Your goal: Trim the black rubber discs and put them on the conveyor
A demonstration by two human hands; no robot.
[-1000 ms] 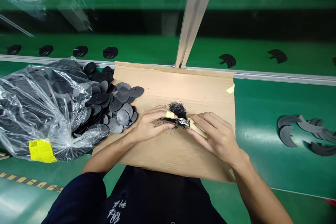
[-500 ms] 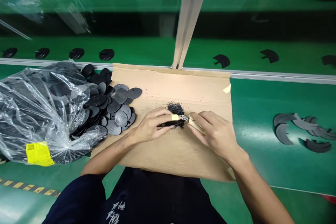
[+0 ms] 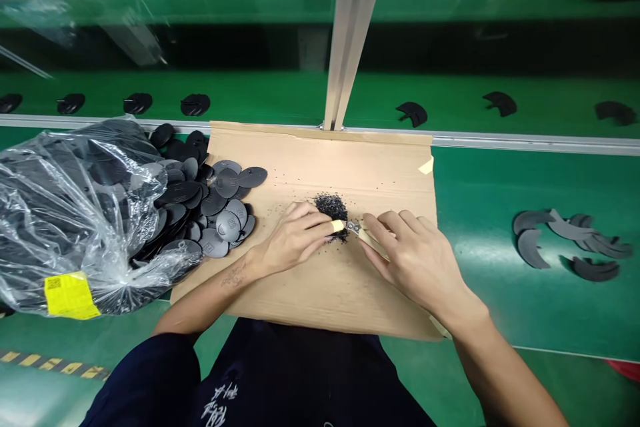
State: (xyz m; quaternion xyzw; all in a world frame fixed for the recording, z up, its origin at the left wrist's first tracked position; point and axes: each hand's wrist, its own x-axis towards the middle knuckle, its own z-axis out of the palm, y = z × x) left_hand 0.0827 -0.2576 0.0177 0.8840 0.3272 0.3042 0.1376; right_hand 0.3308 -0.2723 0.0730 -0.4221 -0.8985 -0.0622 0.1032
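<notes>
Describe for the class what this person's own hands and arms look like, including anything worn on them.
The left hand and right hand are bare, with no gloves, and both forearms show no sleeves. A strip of pale yellow tape wraps one finger of the left hand. A small dark tattoo marks the left forearm. Below them is a dark garment with white characters.

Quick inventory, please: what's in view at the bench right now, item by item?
Small metal-headed cutter with pale handle: one, silver and cream, in the right hand.
Granule heap: one, black, on the cardboard.
Flat round discs: many, dark grey, piled left of the hands.
Clear plastic bag: one, transparent, far left, holding dark discs.
Cardboard sheet: one, tan, under the hands.
Curved flat pieces: several, dark grey, on green surface at right.
Cut shapes: seven, black, in a row beyond.
Left hand: one, finger taped, beside the cutter.
Right hand: one, holding the cutter.
</notes>
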